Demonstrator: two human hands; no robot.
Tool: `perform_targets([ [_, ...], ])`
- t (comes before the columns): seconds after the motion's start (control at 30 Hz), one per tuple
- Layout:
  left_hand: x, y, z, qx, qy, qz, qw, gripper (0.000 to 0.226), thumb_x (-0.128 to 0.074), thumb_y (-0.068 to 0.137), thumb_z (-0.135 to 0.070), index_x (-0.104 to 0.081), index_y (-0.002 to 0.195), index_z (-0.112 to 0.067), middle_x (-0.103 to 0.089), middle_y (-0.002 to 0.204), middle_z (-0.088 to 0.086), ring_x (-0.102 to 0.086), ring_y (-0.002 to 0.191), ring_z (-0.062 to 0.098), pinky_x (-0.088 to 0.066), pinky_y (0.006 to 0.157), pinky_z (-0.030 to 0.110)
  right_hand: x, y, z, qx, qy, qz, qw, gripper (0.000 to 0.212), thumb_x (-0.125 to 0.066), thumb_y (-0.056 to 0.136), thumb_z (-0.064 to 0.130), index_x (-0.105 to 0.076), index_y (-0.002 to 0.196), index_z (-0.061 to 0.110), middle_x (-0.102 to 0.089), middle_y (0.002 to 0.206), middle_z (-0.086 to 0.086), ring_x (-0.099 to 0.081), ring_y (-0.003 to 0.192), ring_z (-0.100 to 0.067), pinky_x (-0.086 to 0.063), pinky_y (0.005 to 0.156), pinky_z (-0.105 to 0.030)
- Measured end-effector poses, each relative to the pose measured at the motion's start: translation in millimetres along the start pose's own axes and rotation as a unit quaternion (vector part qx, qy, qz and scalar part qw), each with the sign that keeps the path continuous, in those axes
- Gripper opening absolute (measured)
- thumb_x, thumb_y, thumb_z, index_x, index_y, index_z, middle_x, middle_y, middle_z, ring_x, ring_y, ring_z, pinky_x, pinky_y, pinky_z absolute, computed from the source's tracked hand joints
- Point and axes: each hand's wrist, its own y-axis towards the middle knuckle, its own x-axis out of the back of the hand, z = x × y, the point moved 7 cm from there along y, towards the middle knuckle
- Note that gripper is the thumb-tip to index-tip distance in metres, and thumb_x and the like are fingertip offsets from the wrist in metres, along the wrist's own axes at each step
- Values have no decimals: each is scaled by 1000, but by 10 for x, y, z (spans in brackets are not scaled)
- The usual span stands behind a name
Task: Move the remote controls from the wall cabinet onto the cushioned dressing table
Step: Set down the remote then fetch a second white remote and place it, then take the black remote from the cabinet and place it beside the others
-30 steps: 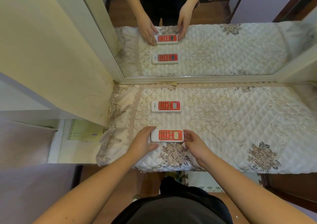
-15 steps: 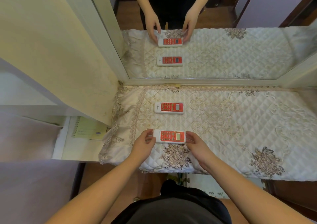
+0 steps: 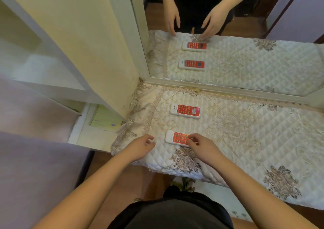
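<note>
Two remotes on dressing table [image 3: 245, 141]: far remote [image 3: 185, 111] behind near remote [image 3: 177, 138]; mirror [image 3: 245, 53] behind both.

Left hand [image 3: 140, 145] off near remote [image 3: 177, 138], now loose at its 9 o'clock; right hand [image 3: 201, 147] fingers slid onto buttons.

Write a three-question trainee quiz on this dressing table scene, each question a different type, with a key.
1. True or false: both remotes lie on the quilted cover.
2. Which hand touches the near remote? A) left hand B) right hand
3. Fill in: the far remote lies closer to the ____ behind the table.

Key: 1 true; 2 B; 3 mirror.
</note>
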Motion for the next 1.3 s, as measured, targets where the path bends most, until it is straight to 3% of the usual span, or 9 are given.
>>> perform_targets([
  [0.17, 245, -327, 91, -34, 134, -83, 987, 49, -47, 95, -44, -46, 138, -20, -48, 142, 2, -44, 130, 20, -35, 106, 31, -144, -62, 444, 121, -176, -12, 977, 43, -38, 96, 44, -53, 130, 20, -62, 120, -4, -60, 102, -21, -49, 83, -35],
  [0.27, 390, -594, 152, -51, 123, -128, 983, 51, -42, 96, -47, -48, 137, -18, -47, 144, -1, -41, 132, 17, -31, 107, 30, -301, -74, 638, 160, -305, -25, 939, 47, -33, 97, 46, -49, 133, 21, -57, 128, -1, -56, 110, -23, -46, 87, -36],
  [0.37, 543, -891, 257, -37, 276, -225, 934, 62, -30, 91, -56, -46, 139, -21, -48, 145, 2, -41, 135, 22, -28, 111, 43, -472, -104, 850, 208, -382, -54, 899, 52, -27, 95, 48, -56, 127, 19, -60, 128, -4, -57, 112, -26, -45, 91, -38],
  [0.43, 638, -1099, 405, 14, 297, -260, 919, 61, -31, 93, -57, -39, 144, -25, -39, 152, 2, -31, 142, 24, -18, 115, 50, -584, -151, 1018, 252, -406, -65, 876, 57, -27, 88, 48, -66, 115, 16, -67, 118, -9, -63, 105, -30, -50, 87, -41],
  [0.53, 680, -1398, 669, 68, 284, -291, 911, 65, -22, 93, -60, -23, 151, -29, -20, 159, -2, -14, 147, 22, -7, 117, 52, -753, -221, 1242, 294, -427, -69, 852, 54, -36, 85, 45, -68, 114, 13, -68, 117, -14, -65, 104, -34, -52, 88, -45],
  [0.73, 560, -1963, 1149, 149, 253, -312, 904, 67, -18, 92, -62, -26, 150, -29, -28, 157, 0, -19, 146, 23, 3, 115, 48, -1209, -422, 1573, 385, -419, -34, 822, 56, -34, 92, 45, -55, 131, 11, -58, 133, -15, -54, 122, -35, -43, 101, -47],
  [0.93, 388, -2503, 1486, 184, 201, -351, 896, 67, -16, 91, -64, -20, 151, -32, -21, 159, -3, -12, 148, 20, -4, 118, 51, -1571, -881, 1915, 456, -405, -41, 792, 56, -38, 94, 44, -45, 139, 13, -50, 140, -13, -45, 129, -34, -37, 107, -47],
  [1.03, 289, -2761, 1668, 194, 182, -362, 893, 67, -16, 92, -64, -15, 151, -34, -16, 160, -5, -7, 148, 19, 1, 117, 50, -1800, -1127, 2027, 477, -410, -38, 776, 56, -36, 95, 46, -41, 142, 15, -46, 144, -12, -41, 133, -33, -32, 110, -47],
  [1.3, 126, -3812, 2256, 231, 151, -396, 876, 65, -26, 90, -54, -14, 151, -35, -5, 162, 1, -1, 149, 24, 2, 117, 54, -2403, -1834, 2450, 512, -427, -45, 744, 55, -33, 93, 48, -49, 137, 18, -49, 142, -9, -44, 131, -33, -32, 107, -47],
])
